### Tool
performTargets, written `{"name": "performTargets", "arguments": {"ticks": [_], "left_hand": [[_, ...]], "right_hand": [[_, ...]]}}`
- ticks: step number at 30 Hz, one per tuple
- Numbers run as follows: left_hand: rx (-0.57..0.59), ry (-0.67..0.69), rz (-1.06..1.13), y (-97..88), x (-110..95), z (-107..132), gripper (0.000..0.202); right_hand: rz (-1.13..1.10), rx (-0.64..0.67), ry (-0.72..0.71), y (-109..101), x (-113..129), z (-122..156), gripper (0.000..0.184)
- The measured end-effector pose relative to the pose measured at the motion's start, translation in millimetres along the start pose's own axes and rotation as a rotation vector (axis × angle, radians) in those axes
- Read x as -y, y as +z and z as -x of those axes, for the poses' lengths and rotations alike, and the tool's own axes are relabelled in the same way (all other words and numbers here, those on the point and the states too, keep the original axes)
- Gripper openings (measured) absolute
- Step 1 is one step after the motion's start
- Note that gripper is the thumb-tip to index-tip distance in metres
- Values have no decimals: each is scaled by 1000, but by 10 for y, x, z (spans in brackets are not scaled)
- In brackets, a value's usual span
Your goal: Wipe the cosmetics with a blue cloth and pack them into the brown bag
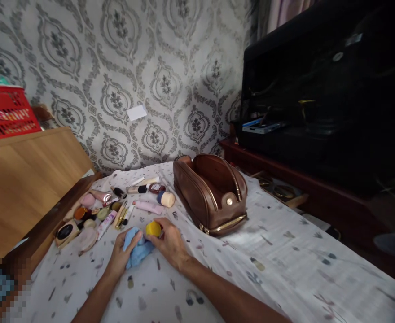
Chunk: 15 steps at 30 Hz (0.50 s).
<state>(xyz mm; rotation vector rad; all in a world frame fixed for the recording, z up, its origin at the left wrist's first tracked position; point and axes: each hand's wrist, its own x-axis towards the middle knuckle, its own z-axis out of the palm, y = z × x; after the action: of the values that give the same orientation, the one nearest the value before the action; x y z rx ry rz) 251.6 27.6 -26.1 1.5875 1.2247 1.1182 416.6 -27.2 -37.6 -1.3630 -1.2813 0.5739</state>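
printed sheet (285, 264): room to move right of the forearms, out to its slanting right edge | brown bag (200, 197): one, mouth gaping, beyond right hand (173, 242) | hands: two, reaching forward, close together | blue cloth (137, 255): one, clamped in fingers of left hand (119, 252) | yellow round item (153, 229): one, pinched by right fingers, just beside cloth

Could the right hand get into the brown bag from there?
Probably yes. The brown bag stands nearby, ahead and to the right of the right hand, its top open and only patterned sheet visible between. The yellow item it grips might make grabbing anything else awkward.
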Motion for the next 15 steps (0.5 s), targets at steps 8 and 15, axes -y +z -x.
{"name": "performTargets", "arguments": {"ticks": [8,15], "left_hand": [[112,-151,-95,53,-207,126,67],[224,237,-112,238,-634,-92,37]], "right_hand": [[-26,-46,7,-58,39,-39,40],[-31,-103,-144,-462,331,-45,39]]}}
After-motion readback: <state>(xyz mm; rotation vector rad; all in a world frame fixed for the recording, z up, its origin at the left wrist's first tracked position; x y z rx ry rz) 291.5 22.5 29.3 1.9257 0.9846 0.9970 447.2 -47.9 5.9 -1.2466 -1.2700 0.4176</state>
